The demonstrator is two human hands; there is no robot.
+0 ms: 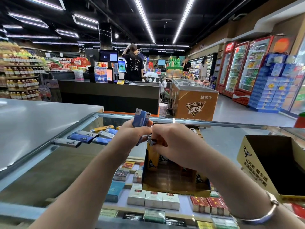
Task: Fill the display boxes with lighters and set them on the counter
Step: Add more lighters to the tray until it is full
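Note:
My left hand [134, 135] grips a small bunch of blue lighters [142, 119] upright above the glass counter [231, 134]. My right hand [175, 142] pinches the metal top of a lighter [151, 141] that stands beside a yellow lighter [152, 158] in the open yellow display box [175, 190] under my hands. A second yellow display box [257, 164] stands to the right, its inside dark. Several loose blue, grey and yellow lighters [89, 138] lie on the glass to the left.
Cigarette packs [153, 199] fill the case under the glass. A grey metal countertop [36, 116] lies to the left. Beyond are a black checkout counter [109, 93] with a person, a brown freezer chest [194, 100] and drink fridges [244, 70] at the right.

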